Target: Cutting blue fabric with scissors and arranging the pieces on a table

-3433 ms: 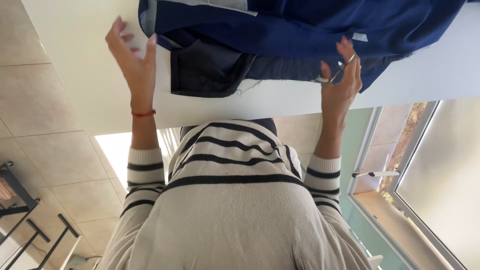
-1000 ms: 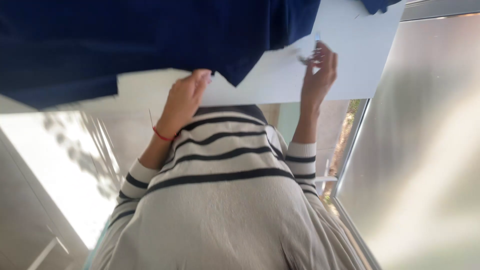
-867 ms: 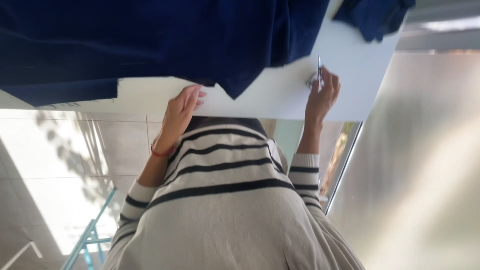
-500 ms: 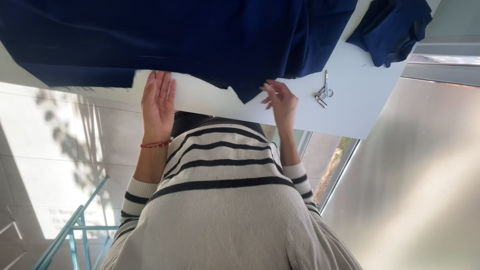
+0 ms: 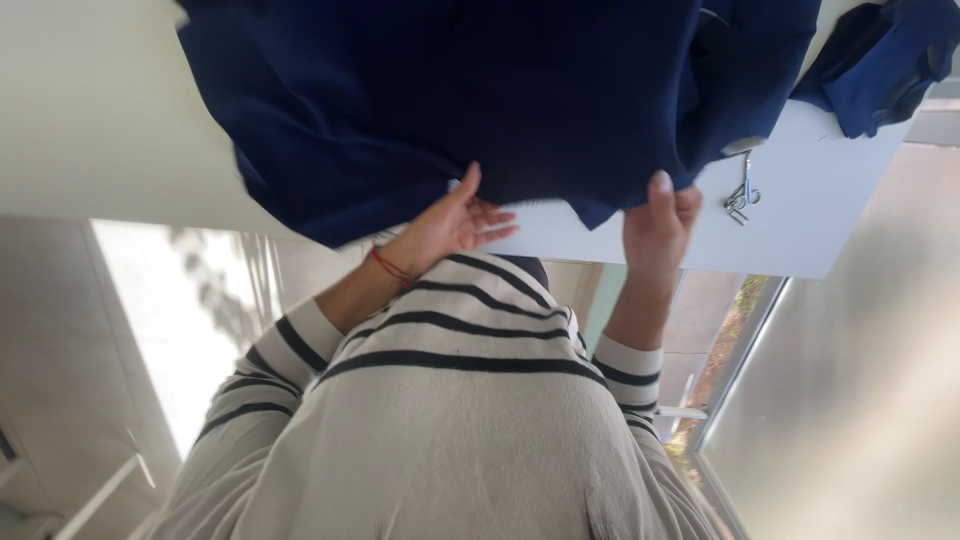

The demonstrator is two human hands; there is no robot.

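A large dark blue garment (image 5: 480,100) lies spread over a white table (image 5: 810,235). My left hand (image 5: 445,228), with a red thread bracelet at the wrist, rests at the garment's near hem, palm up, fingers apart, thumb against the cloth. My right hand (image 5: 658,225) pinches the hem further right, thumb on top of the fabric. My striped sweater fills the lower part of the view.
Small metal scissors (image 5: 742,195) lie on the table just right of my right hand. A second bundle of dark blue cloth (image 5: 880,60) sits at the table's far right corner. Tiled floor lies to the left, a window frame at the lower right.
My right hand let go of the scissors, which now lie on the table, and moved left to the garment's hem. My left hand shifted right along the hem.
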